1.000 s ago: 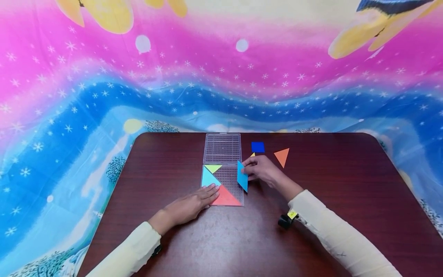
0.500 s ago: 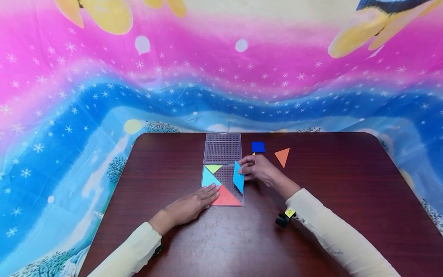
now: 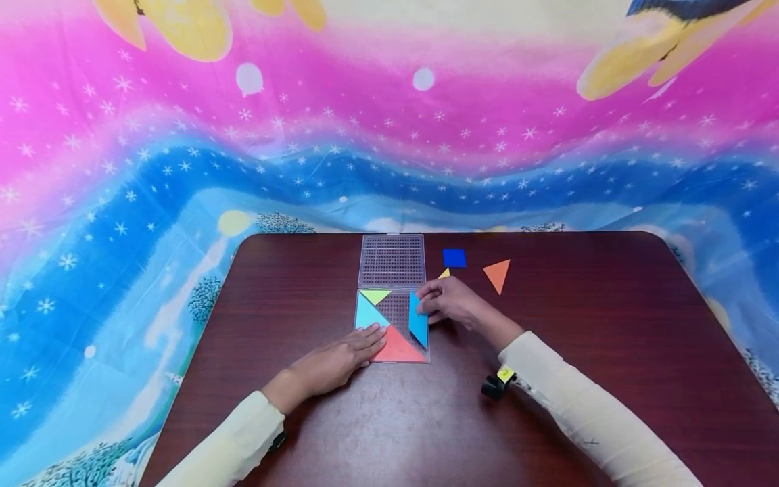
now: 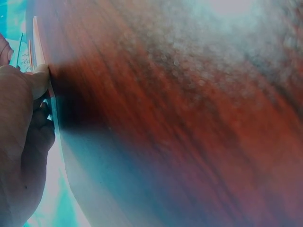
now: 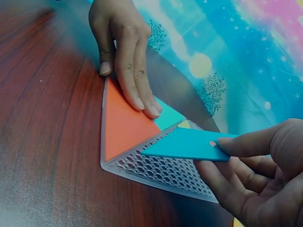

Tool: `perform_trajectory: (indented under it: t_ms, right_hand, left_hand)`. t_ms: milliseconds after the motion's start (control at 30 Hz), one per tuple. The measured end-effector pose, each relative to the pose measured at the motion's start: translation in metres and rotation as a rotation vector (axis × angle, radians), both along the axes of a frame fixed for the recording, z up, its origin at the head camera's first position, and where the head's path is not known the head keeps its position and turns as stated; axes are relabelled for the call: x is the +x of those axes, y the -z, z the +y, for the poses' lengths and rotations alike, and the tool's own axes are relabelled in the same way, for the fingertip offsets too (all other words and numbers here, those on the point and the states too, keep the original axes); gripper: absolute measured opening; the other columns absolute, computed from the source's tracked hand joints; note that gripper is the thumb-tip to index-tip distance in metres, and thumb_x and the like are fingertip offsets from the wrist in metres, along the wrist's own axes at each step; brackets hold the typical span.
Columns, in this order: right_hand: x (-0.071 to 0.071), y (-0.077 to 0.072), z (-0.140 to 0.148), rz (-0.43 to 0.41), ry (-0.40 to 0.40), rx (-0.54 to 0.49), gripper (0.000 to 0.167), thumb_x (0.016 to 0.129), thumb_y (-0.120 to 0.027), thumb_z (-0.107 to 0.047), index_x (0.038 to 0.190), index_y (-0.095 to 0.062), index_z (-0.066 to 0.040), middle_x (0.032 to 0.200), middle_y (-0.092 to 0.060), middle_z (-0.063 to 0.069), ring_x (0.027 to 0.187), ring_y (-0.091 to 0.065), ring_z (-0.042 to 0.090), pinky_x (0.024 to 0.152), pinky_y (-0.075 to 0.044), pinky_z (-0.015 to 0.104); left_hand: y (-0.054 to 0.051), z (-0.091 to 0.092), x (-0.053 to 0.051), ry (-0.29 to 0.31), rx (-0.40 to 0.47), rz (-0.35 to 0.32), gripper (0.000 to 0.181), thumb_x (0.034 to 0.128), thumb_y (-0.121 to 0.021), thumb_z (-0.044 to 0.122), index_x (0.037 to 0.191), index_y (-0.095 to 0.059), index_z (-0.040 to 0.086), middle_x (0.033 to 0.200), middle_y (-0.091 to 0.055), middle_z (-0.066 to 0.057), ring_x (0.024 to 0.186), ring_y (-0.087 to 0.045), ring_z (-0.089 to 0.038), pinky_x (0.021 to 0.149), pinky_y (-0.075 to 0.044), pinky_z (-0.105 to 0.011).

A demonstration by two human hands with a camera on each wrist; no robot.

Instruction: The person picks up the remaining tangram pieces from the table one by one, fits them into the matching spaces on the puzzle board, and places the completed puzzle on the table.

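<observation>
My right hand (image 3: 456, 302) pinches a blue parallelogram tangram piece (image 3: 418, 325) between thumb and fingers. In the right wrist view the piece (image 5: 184, 144) is tilted over the bare mesh floor of a clear plastic case (image 3: 397, 308). My left hand (image 3: 341, 353) rests with straight fingers on the large orange-red triangle (image 3: 399, 346), beside the large turquoise triangle (image 3: 368, 315). Its thumb lies at the case's near edge in the right wrist view. A small lime triangle (image 3: 375, 296) lies in the case's far left corner.
The case's open mesh lid (image 3: 392, 260) lies flat behind it. To the right are a dark blue square (image 3: 454, 258), an orange triangle (image 3: 498, 276) and a yellow piece (image 3: 445, 273) partly hidden by my right hand. A printed cloth hangs behind the brown table (image 3: 292, 270).
My right hand has moved slightly left and lowered the blue parallelogram over the case's right side, and the piece now lies flatter. The left hand has stayed in place.
</observation>
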State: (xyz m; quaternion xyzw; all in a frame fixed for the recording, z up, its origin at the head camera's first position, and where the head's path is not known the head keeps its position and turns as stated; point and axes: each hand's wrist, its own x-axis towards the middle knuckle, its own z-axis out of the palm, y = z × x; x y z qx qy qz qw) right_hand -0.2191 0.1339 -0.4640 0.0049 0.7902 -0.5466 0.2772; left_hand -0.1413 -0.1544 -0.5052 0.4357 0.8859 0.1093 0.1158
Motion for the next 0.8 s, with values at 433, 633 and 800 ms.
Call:
perform_trajectory:
  t_ms: [433,633,800]
  right_hand:
    - [0.004,0.009,-0.010,0.030,-0.066,0.083,0.022,0.094,-0.071,0.000,0.115,-0.067,0.001,0.098,-0.067,0.012,0.078,-0.068,0.018,0.072,-0.065,0.034]
    - [0.004,0.010,-0.012,0.031,-0.053,0.111,0.022,0.092,-0.073,0.001,0.113,-0.068,0.000,0.098,-0.066,0.013,0.080,-0.065,0.019,0.071,-0.065,0.033]
    - [0.003,0.013,-0.012,0.052,-0.059,0.140,0.030,0.091,-0.073,0.002,0.120,-0.068,-0.002,0.098,-0.067,0.013,0.082,-0.066,0.020,0.071,-0.065,0.034]
  left_hand:
    - [0.000,0.000,0.000,-0.009,0.004,-0.020,0.052,0.1109,-0.046,0.022,0.161,-0.033,0.016,0.171,-0.025,0.000,0.159,-0.022,-0.020,0.126,-0.031,-0.041]
    - [0.000,0.000,0.000,-0.014,0.000,-0.021,0.052,0.1112,-0.045,0.022,0.161,-0.033,0.016,0.171,-0.025,0.000,0.159,-0.021,-0.019,0.126,-0.031,-0.040]
    - [0.000,0.000,0.001,-0.012,0.002,-0.013,0.052,0.1107,-0.046,0.021,0.161,-0.034,0.015,0.171,-0.026,-0.001,0.159,-0.022,-0.020,0.126,-0.032,-0.040]
